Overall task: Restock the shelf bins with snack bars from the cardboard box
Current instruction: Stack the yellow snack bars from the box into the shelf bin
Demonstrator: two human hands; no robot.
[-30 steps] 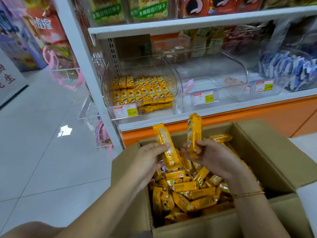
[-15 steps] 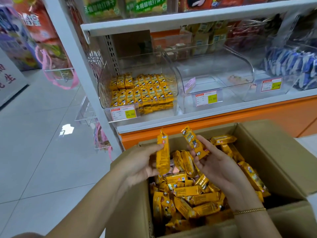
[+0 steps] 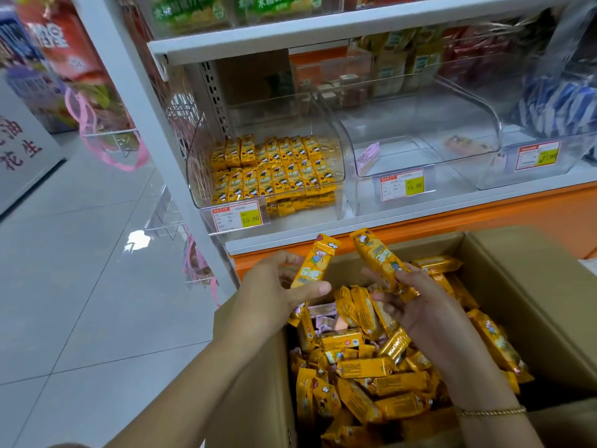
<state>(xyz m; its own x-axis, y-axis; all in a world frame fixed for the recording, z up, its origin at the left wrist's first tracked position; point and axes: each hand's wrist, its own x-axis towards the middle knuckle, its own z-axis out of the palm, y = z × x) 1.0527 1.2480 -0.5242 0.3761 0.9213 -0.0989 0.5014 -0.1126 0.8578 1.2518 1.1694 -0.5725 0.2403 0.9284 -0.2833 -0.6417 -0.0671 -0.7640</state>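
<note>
My left hand and right hand each pinch one snack bar above the cardboard box, tipped toward the far bin, ready to drop in

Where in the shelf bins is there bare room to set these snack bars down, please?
The middle bin is nearly bare, between the left bin and the right bin; one packet lies at its right. The left bin is crowded with yellow bars in front, bare behind them.
</note>
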